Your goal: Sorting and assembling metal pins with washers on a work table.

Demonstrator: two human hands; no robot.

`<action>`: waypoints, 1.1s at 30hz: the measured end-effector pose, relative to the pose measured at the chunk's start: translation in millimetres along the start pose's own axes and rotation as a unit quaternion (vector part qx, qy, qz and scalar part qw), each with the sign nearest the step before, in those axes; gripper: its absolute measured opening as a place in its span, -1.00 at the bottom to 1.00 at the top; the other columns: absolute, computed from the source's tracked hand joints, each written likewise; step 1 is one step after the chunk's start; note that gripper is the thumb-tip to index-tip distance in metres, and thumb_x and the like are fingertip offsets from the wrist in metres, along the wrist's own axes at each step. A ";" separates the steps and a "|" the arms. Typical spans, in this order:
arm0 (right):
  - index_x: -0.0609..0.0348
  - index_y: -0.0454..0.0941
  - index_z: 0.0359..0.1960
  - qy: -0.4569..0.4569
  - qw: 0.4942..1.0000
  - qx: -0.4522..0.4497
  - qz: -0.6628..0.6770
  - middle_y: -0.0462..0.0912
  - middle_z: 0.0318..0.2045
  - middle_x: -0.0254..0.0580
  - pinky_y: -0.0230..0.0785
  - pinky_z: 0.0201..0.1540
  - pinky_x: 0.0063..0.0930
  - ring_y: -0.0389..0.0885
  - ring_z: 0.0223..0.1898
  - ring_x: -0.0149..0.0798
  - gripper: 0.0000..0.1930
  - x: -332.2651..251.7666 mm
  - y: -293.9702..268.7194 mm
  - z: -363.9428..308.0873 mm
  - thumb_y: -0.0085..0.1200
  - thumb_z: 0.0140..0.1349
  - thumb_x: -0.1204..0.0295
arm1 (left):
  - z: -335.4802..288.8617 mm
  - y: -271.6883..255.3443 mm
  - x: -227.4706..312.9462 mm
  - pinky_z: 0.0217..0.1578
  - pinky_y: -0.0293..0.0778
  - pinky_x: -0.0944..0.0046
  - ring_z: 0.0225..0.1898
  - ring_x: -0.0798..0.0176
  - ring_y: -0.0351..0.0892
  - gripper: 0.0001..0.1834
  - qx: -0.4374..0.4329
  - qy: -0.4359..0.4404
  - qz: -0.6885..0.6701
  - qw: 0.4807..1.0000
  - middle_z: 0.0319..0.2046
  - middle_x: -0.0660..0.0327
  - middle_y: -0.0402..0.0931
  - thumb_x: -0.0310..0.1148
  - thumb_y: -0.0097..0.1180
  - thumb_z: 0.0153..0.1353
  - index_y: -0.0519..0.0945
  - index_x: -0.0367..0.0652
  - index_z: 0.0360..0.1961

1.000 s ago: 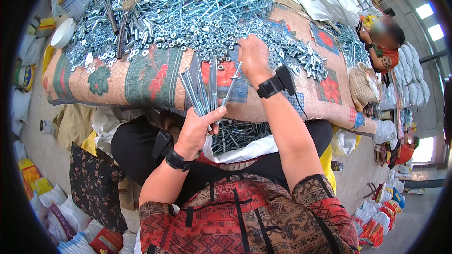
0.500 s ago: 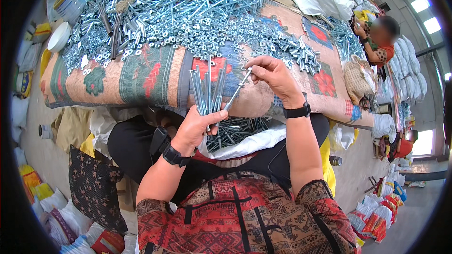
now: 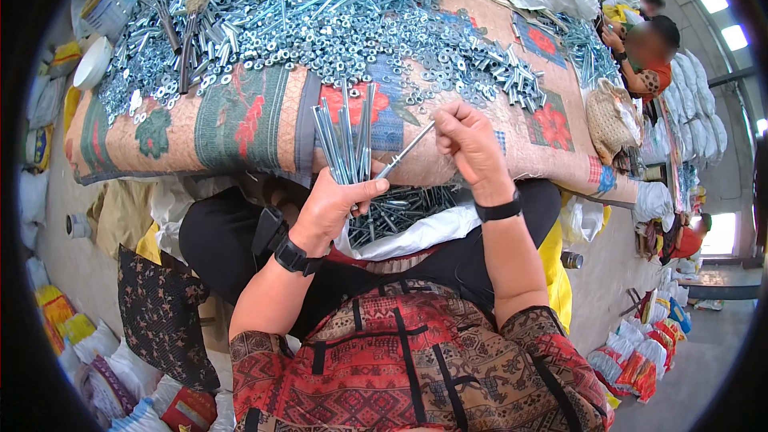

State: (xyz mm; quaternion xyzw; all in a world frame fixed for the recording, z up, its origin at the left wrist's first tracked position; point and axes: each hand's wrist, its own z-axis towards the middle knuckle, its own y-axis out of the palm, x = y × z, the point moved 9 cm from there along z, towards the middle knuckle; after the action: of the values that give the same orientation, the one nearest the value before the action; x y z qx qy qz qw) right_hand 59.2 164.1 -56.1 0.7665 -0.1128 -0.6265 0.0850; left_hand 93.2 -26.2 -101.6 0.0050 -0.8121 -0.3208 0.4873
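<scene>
Fanned upright in the closed left hand [image 3: 332,206], a bundle of long bolts [image 3: 344,138] stays sorted near the table's front edge [image 3: 240,162]; the right hand [image 3: 468,144] pinches a single bolt [image 3: 406,150], angling it toward that bundle, above the lap bag of bolts [image 3: 400,220]

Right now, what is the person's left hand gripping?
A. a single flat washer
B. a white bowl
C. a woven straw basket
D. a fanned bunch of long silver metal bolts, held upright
D: the left hand closes round a bunch of long silver metal bolts that stand upright and fan out above the fist, while the right hand pinches one more long bolt slanting toward the bunch.
</scene>
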 end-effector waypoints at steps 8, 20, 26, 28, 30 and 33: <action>0.18 0.58 -0.35 0.081 0.993 -0.032 -0.080 0.48 -0.55 -0.46 0.21 -0.54 -0.75 0.38 -0.59 -0.61 -0.83 31.9 35.1 -20.5 0.25 0.18 0.36 | 4.4 -0.3 -4.6 -0.66 0.21 0.52 -0.66 0.50 0.37 -0.72 -0.015 -0.002 -0.039 0.999 -0.51 0.36 0.47 -0.23 0.24 0.19 0.58 -0.22 -0.21; 0.27 0.62 -0.18 -0.020 0.976 -0.016 -0.215 0.55 -0.45 -0.42 0.29 -0.34 -0.68 0.43 -0.46 -0.57 -0.76 7.5 24.2 -11.9 0.15 0.26 0.34 | 2.4 2.0 6.1 -0.59 0.25 0.51 -0.61 0.53 0.39 -0.79 0.006 0.072 0.053 0.996 -0.55 0.39 0.47 -0.33 0.26 0.17 0.59 -0.23 -0.27; 0.30 0.61 -0.21 -0.013 0.976 0.007 -0.218 0.60 -0.44 -0.39 0.31 -0.35 -0.69 0.47 -0.44 -0.58 -0.74 -3.2 26.3 -12.0 0.18 0.24 0.31 | -0.3 2.2 6.9 -0.55 0.31 0.48 -0.58 0.54 0.38 -0.85 0.007 0.084 0.058 0.995 -0.57 0.39 0.46 -0.38 0.25 0.17 0.59 -0.24 -0.33; 0.30 0.60 -0.18 0.052 0.955 0.010 -0.293 0.63 -0.42 -0.35 0.34 -0.31 -0.69 0.50 -0.42 -0.56 -0.71 8.5 21.1 -11.8 0.19 0.23 0.30 | 1.3 1.7 7.8 -0.55 0.31 0.48 -0.58 0.55 0.38 -0.85 0.010 0.088 0.059 0.994 -0.57 0.39 0.46 -0.38 0.25 0.17 0.59 -0.24 -0.33; 0.30 0.59 -0.14 -0.100 0.977 0.000 -0.188 0.66 -0.39 -0.32 0.37 -0.28 -0.68 0.53 -0.39 -0.55 -0.68 -9.2 31.5 -11.4 0.22 0.21 0.30 | 2.3 3.2 8.4 -0.55 0.31 0.49 -0.58 0.55 0.38 -0.85 0.009 0.091 0.064 0.994 -0.57 0.39 0.47 -0.38 0.25 0.17 0.59 -0.24 -0.33; 0.30 0.59 -0.14 -0.021 0.971 -0.002 -0.240 0.64 -0.41 -0.35 0.36 -0.31 -0.68 0.52 -0.40 -0.57 -0.70 3.3 20.0 -8.5 0.23 0.20 0.32 | 1.2 3.6 9.6 -0.55 0.31 0.48 -0.57 0.55 0.38 -0.85 0.011 0.094 0.072 0.993 -0.56 0.39 0.47 -0.38 0.25 0.17 0.59 -0.25 -0.34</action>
State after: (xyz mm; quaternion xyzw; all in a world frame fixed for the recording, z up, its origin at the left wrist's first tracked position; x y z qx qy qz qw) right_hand 66.8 143.9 -52.1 0.7580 0.0740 -0.6444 -0.0686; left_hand 88.3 -25.8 -92.6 -0.0174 -0.7644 -0.2742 0.5833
